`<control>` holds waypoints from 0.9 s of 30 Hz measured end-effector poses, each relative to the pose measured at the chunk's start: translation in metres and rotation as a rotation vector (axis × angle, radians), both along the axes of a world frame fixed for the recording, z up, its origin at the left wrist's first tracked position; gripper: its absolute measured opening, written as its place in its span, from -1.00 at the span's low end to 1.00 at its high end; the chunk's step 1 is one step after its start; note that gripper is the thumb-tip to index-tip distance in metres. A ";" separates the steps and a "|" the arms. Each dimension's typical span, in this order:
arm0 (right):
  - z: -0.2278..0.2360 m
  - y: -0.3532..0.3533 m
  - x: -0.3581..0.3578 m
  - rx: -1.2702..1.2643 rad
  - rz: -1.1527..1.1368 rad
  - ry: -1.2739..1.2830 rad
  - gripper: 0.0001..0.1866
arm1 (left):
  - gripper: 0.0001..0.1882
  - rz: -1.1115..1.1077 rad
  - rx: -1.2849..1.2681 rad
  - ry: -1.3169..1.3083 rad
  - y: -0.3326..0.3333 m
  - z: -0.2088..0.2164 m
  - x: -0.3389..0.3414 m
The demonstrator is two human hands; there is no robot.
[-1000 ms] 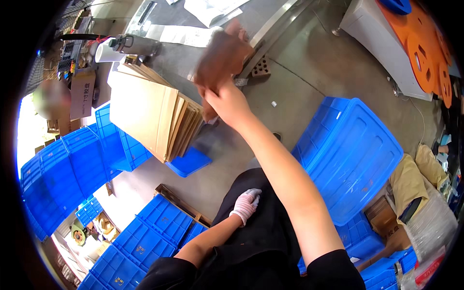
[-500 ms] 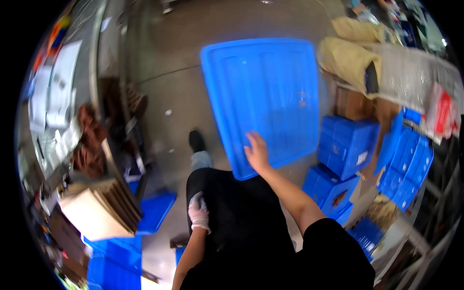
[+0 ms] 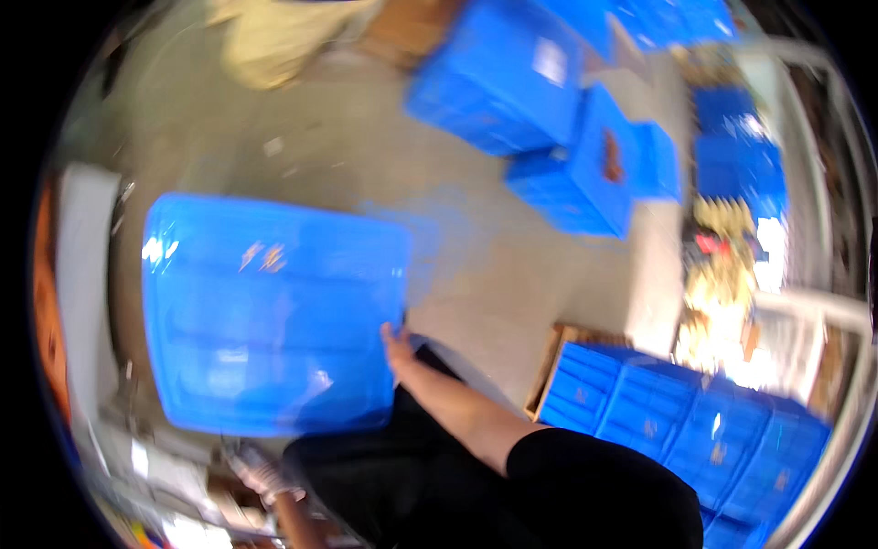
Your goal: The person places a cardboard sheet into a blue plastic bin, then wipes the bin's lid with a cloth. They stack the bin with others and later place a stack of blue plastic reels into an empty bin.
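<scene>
A large blue plastic bin lid (image 3: 274, 316) with ribs and a strip of brownish marks lies before me, left of centre. My right hand (image 3: 399, 352), bare, touches the lid's right rim with its fingers stretched out rather than wrapped round it. Past the lid's lower left corner hangs my left hand (image 3: 262, 473) in a pale glove with grey fingers. It is blurred, but its fingers look apart and nothing shows in them. What stands beneath the lid is hidden.
Blue boxes (image 3: 503, 82) stand stacked on the concrete floor (image 3: 366, 137) ahead. Several more blue bins (image 3: 677, 425) fill the right side beside a pale metal frame (image 3: 814, 306). A tan sack (image 3: 274, 41) lies at the far left; a grey bench edge (image 3: 87, 293) runs along the left.
My view has turned to the right, so the lid now sits further left and the boxes lie ahead. My right hand has shifted from on top of the lid to its rim.
</scene>
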State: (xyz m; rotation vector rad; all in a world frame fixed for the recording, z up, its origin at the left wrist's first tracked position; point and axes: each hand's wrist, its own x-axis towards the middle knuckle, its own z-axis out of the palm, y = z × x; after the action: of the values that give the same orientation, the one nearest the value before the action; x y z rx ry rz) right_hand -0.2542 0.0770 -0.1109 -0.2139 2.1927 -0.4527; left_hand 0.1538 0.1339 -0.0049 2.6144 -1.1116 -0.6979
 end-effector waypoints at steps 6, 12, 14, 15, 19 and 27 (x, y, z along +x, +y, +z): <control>-0.007 -0.020 0.021 -0.149 0.098 0.064 -0.31 | -0.42 -0.256 -0.077 -0.202 -0.210 -0.120 0.189; 0.014 -0.023 0.033 -0.075 0.023 0.098 -0.33 | -0.34 -0.103 0.272 0.146 -0.298 -0.177 0.190; 0.027 -0.029 0.030 -0.122 0.016 0.090 -0.30 | -0.32 -0.049 0.277 0.229 -0.305 -0.186 0.185; 0.022 -0.025 0.030 -0.123 0.033 0.114 -0.30 | -0.30 -0.018 0.276 0.273 -0.307 -0.187 0.182; 0.012 -0.018 0.029 -0.157 0.059 0.168 -0.29 | -0.25 0.177 0.213 0.527 -0.313 -0.185 0.184; 0.013 -0.068 -0.053 -0.218 0.272 0.066 -0.31 | -0.14 0.614 0.179 1.105 -0.299 -0.154 0.183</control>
State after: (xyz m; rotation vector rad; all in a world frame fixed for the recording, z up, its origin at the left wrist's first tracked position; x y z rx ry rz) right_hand -0.3075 0.0094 -0.0975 -0.6449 2.1355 -0.5351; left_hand 0.3369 -0.1650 -0.1590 1.9039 0.0725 -1.7457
